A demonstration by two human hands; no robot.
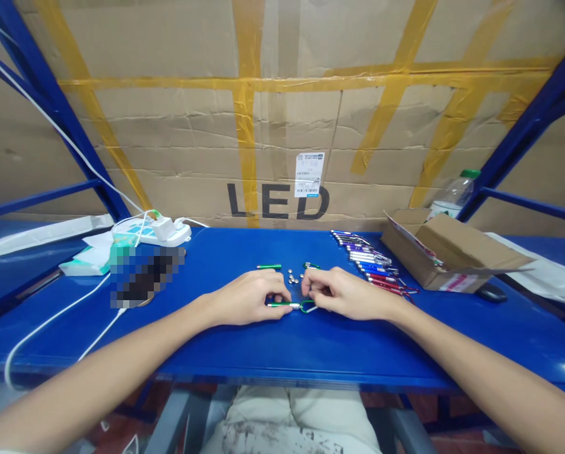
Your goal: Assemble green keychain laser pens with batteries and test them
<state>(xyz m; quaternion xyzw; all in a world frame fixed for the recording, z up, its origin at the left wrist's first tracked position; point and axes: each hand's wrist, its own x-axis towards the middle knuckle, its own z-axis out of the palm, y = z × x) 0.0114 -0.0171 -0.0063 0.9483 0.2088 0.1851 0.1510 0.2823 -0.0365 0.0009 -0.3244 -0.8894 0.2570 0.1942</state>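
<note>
My left hand point(251, 296) is closed on a thin green keychain torch point(282, 305) that lies level on the blue table point(282, 347). My right hand point(342, 291) pinches the green carabiner clip point(307, 307) at the torch's right end. Both hands rest on the tabletop, nearly touching each other. Just behind them lie several small silver button batteries point(292, 276), another green tube piece point(268, 267) and a second green clip point(311, 265).
A row of several blue, purple and red keychain torches point(370, 265) lies at the right, beside an open cardboard box point(446, 252) and a plastic bottle point(453, 192). At left sit a white power strip point(157, 230), white cables, tissue packs and a blurred-out object. Cardboard sheets wall the back.
</note>
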